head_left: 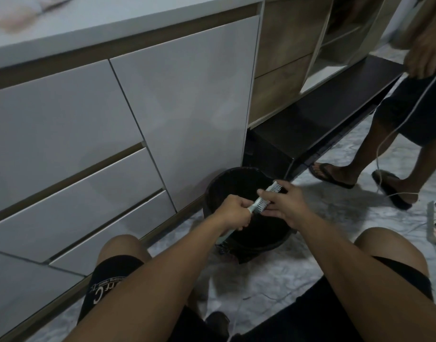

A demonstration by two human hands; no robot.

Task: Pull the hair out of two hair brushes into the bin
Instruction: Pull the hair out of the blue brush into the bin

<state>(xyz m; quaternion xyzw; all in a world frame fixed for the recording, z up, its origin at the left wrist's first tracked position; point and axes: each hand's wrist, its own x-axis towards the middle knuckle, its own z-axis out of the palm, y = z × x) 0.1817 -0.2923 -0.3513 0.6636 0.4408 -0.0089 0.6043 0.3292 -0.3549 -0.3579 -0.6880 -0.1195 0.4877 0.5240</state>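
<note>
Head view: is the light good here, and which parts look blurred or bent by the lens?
Head view: the light is dim and flat; the inside of the black bin is almost lost in shadow. The counter top at upper left is smeared by blur. The wide lens tilts the cabinet doors. The hair brush between the left hand and right hand is fairly sharp.

Both forearms are bare right down to the wrists, with no sleeves in view. The left hand [233,212] and right hand [287,206] carry no gloves, rings, watch or bands. Black shorts [108,285] end just above the bare knees; the left leg has white print near the hem, a large "C" plus a curved line of small lettering too blurred to read, and the right leg looks plain black.
</note>
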